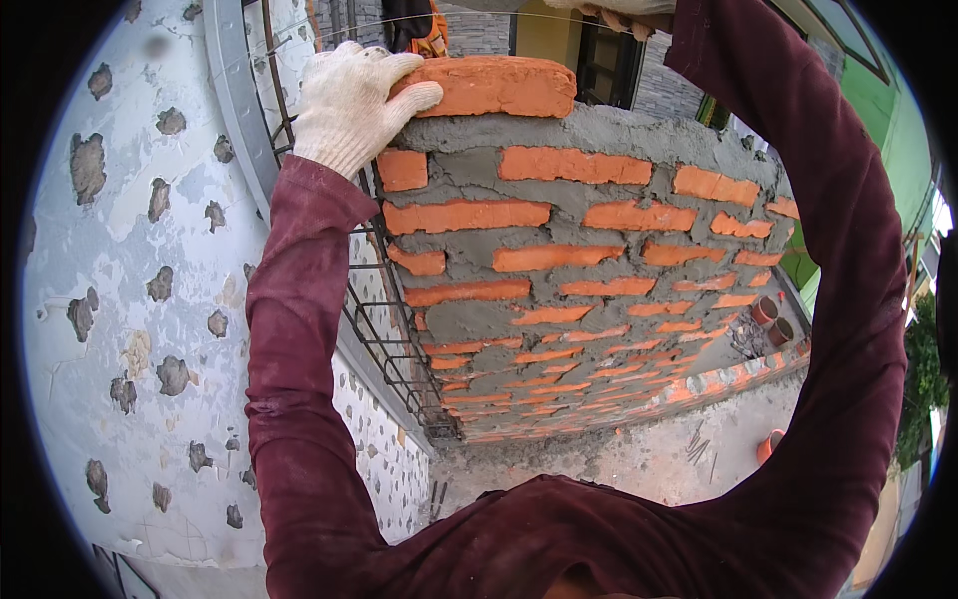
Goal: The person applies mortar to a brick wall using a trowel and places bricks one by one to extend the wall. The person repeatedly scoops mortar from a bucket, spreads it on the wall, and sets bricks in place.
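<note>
My left hand [357, 105], in a white knitted glove, grips the left end of an orange brick [494, 88]. Its thumb presses on the brick's near face and its fingers lie over the top. That brick rests at the left end of the top course of a brick wall [574, 165], on grey mortar [639, 128]. To the right of the brick the mortar bed lies bare and rough. My right hand [624, 10] is raised beyond the wall top, mostly cut off by the upper edge of the view; what it holds, if anything, is hidden.
A thin string [469, 14] runs above the brick. Steel rebar [384, 299] stands between the wall's left end and a chipped white wall [140, 260]. Far below are a concrete floor [599, 464] and reddish buckets [765, 311]. A person in an orange vest [431, 40] is beyond the wall.
</note>
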Motion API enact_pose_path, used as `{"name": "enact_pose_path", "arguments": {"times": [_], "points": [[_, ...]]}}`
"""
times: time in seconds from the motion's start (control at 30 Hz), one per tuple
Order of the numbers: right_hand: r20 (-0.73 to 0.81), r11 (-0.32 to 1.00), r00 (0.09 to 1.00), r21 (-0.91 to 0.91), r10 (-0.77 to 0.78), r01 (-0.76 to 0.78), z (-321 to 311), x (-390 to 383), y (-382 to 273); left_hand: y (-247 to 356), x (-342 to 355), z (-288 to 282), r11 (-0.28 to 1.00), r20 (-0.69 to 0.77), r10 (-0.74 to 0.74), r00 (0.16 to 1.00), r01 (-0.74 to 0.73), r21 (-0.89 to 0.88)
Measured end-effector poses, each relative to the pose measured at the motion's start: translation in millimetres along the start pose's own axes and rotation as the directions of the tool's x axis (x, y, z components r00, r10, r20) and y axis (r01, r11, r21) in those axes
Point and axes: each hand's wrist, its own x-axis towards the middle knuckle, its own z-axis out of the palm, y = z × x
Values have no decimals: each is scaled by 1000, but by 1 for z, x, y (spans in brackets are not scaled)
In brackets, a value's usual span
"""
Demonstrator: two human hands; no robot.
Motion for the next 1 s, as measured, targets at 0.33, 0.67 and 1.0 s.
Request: {"name": "enact_pose_path", "arguments": {"times": [0.33, 0.67, 1.0], "points": [[121, 998, 991, -32, -56, 60, 10, 27, 0, -8, -10, -9, 988, 25, -29, 999, 25, 152], [-147, 974, 989, 224, -9, 42, -10, 32, 0, -26, -25, -7, 993, -76, -18, 997, 27, 118], [96, 974, 993, -209, -63, 82, 11, 29, -46, -25, -36, 12, 991, -188, -124, 974, 114, -64]]}}
